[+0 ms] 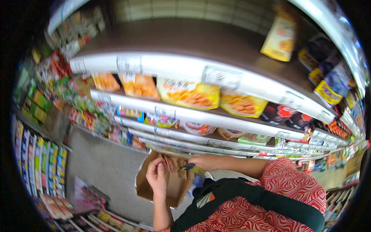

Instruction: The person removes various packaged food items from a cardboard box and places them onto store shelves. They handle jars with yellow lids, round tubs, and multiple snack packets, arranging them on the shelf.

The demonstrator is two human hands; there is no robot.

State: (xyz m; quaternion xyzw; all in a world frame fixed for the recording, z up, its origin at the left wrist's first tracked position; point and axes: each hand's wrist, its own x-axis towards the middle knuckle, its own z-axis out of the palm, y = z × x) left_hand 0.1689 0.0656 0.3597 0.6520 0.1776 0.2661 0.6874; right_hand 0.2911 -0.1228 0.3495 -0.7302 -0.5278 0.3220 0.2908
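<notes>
My left hand (156,174) pinches a reddish-brown packet (172,164) by its edge, above an open cardboard box (145,187). My right hand (203,161) reaches in from the other side, closed around a small dark tool (186,167). Its pointed end lies close to the packet; whether it is scissors or a knife cannot be made out. More brownish packets (182,174) show inside the box, partly hidden by my hands.
Shelves with white price-label rails (165,65) run along the upper side, holding yellow snack pouches (189,94) and an upright pouch (279,39). A lower display (43,165) of packaged goods stands left of the grey floor (95,156). A plastic-wrapped bundle (91,195) lies nearby.
</notes>
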